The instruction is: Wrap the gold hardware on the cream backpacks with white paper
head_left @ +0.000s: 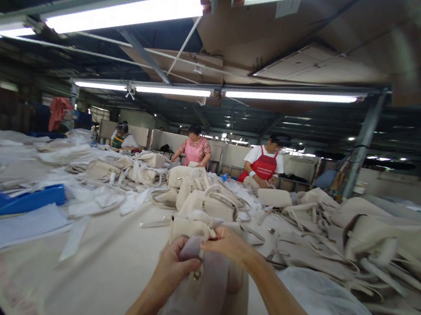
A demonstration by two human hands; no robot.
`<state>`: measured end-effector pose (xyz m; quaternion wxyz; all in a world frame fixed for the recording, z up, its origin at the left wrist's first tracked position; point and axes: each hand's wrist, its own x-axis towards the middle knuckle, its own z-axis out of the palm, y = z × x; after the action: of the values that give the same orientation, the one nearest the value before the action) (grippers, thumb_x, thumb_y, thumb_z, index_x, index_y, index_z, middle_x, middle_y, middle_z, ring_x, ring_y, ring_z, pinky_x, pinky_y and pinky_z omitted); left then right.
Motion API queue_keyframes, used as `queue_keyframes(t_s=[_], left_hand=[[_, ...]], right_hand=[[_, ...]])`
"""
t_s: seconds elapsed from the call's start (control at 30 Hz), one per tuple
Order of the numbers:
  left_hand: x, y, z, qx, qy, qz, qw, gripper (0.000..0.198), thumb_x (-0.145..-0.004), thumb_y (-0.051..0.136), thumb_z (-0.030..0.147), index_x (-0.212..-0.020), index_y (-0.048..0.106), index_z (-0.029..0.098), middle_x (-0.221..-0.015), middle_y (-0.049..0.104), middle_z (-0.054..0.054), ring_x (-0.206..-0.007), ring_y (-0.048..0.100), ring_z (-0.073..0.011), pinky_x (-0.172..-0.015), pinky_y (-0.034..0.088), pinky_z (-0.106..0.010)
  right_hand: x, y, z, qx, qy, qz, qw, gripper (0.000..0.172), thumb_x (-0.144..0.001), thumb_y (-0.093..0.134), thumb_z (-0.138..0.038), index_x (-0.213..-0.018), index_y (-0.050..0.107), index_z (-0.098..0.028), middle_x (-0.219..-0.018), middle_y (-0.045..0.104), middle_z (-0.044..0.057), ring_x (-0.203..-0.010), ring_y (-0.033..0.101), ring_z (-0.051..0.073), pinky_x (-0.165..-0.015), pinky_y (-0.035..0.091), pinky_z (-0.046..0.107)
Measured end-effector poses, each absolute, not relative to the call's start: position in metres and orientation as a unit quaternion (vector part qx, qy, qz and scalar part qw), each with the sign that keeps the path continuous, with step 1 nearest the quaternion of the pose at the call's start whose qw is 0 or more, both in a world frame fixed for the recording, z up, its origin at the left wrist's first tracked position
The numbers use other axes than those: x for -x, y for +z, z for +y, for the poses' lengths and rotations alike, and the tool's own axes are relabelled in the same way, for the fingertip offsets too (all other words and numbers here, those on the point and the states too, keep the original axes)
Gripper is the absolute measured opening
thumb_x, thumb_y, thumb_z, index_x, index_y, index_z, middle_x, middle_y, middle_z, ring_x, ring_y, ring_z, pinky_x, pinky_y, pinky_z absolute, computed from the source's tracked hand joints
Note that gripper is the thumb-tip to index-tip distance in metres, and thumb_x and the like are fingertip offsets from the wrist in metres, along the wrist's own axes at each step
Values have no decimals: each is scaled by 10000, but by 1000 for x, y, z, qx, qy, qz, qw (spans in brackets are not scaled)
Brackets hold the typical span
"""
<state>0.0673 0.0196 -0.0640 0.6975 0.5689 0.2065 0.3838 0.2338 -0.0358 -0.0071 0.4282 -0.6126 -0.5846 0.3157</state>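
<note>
A cream handbag (237, 279) lies in front of me on the table, with a sheet of thin white wrapping (205, 297) over part of it. My left hand (174, 264) pinches the edge of this wrapping between thumb and fingers. Just right of it, my right hand (229, 244) is closed with its fingertips at the wrapping and the bag's strap; which of these it grips is hard to make out. A metal ring clasp (197, 275) hangs between the hands. More cream bags (205, 204) are piled right behind.
A blue tape dispenser (29, 199) and white sheets (18, 232) lie at left. Cream bags and straps (392, 247) are heaped at right, near clear plastic film (330, 310). Co-workers in a pink apron (193, 151) and a red apron (263, 167) stand across the table (109, 262).
</note>
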Motion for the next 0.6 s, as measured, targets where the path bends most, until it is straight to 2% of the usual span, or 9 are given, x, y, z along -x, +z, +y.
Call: queue_keyframes(t_s=[0.1, 0.2, 0.27, 0.37, 0.5, 0.6], left_hand=[[-55, -64, 21, -527, 331, 155, 767, 356, -549, 759, 159, -884, 637, 167, -761, 714, -29, -630, 613, -159, -597, 444, -241], [-39, -74, 30, -445, 266, 97, 850, 482, -504, 711, 100, -983, 676, 143, -911, 747, -89, -718, 672, -188, -649, 503, -260], [-32, -85, 38, -397, 240, 98, 880, 448, -521, 746, 138, -966, 713, 100, -926, 750, -116, -762, 692, -190, -686, 527, -253], [-35, -99, 43, -399, 234, 155, 873, 328, -633, 817, 265, -891, 745, 76, -859, 751, -131, -721, 695, -180, -680, 543, -252], [-53, -93, 33, -480, 239, 203, 819, 312, -536, 886, 189, -804, 761, 89, -734, 733, -100, -605, 643, -165, -628, 522, -261], [-63, -80, 27, -536, 231, 172, 794, 308, -572, 890, 324, -699, 750, 82, -666, 697, -92, -560, 579, -133, -576, 458, -235]], right_hand=[[-235, -7, -37, 589, 349, -594, 422, 137, -678, 648, -303, -651, 705, -181, -563, 592, -22, -507, 451, 110, -517, 356, 249], [-239, -7, -38, 585, 353, -591, 428, 106, -664, 646, -276, -641, 693, -184, -551, 568, -33, -502, 427, 97, -508, 328, 241], [-241, -8, -38, 586, 357, -588, 427, 104, -657, 653, -273, -617, 680, -180, -527, 549, -36, -480, 413, 91, -486, 312, 239], [-241, -9, -38, 589, 363, -583, 427, 109, -652, 657, -263, -589, 665, -174, -500, 530, -40, -455, 402, 83, -459, 296, 231], [-239, -6, -37, 594, 368, -579, 421, 90, -643, 656, -242, -589, 673, -171, -494, 528, -39, -449, 404, 80, -441, 290, 220], [-235, -2, -40, 609, 341, -570, 434, 82, -609, 680, -241, -567, 683, -171, -502, 558, -22, -437, 426, 88, -425, 302, 220]])
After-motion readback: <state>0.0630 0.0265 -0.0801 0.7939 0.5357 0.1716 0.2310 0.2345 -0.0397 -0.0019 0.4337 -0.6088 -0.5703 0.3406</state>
